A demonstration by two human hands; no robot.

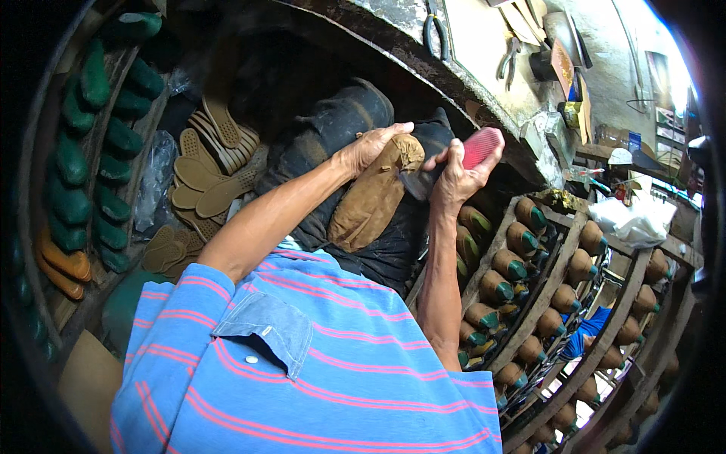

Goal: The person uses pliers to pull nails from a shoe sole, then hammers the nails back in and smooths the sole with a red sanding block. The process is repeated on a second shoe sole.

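Observation:
My left hand (370, 148) is closed round the upper end of a brown shoe-shaped piece (367, 204). This soft, wrinkled piece lies slanted over my dark-trousered lap, its material gathered near my fingers. My right hand (461, 172) is closed on a red ribbed object (482, 147), which sticks up between thumb and fingers. A dark, flat part (418, 183) shows between the brown piece and my right hand. Whether it belongs to the red object I cannot tell.
Green shoe lasts (72, 159) fill a rack at left, beside a pile of tan insoles (215, 174). Brown-and-green lasts (495, 287) stand in a wooden rack (563, 295) at right. Pliers (435, 34) lie on the workbench (473, 30) ahead.

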